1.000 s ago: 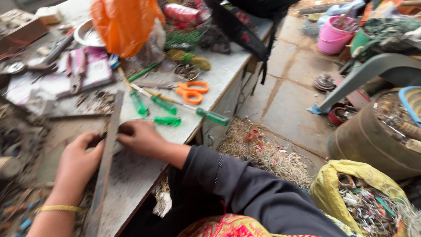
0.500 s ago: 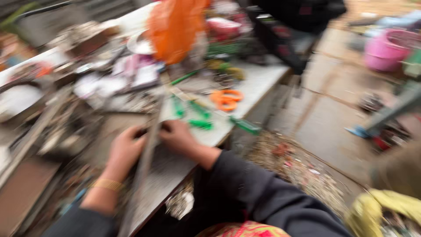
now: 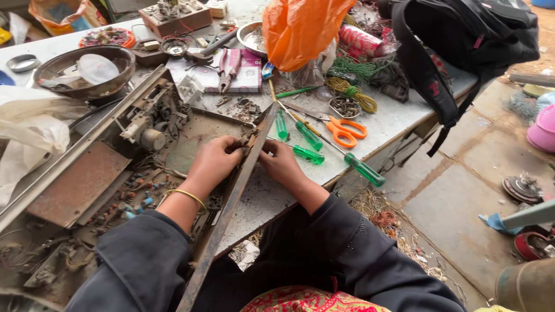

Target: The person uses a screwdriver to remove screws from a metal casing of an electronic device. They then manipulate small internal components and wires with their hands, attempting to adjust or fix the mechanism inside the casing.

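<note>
My left hand [image 3: 215, 160] and my right hand [image 3: 280, 162] meet on either side of a long rusty metal bar [image 3: 231, 202] that runs diagonally across the white workbench [image 3: 399, 118]. Both hands pinch a small rusty part [image 3: 250, 138] fixed at the bar's upper stretch. A thin gold bangle [image 3: 187, 196] circles my left wrist. Just right of my right hand lie several green-handled screwdrivers [image 3: 308, 153] and orange-handled scissors [image 3: 346, 132]. Left of the bar sits an opened, rusty appliance chassis [image 3: 107, 173] with wires and small components.
An orange plastic bag [image 3: 303, 29] and a black backpack [image 3: 462, 46] stand at the bench's back right. Red pliers [image 3: 226, 69], a metal bowl [image 3: 84, 72] and a white bag [image 3: 29, 136] lie to the left. Wire scraps litter the tiled floor [image 3: 462, 196].
The camera swung left and then steadied, so the chassis and bowl came into view. Both hands stayed on the bar and closed in on the small part.
</note>
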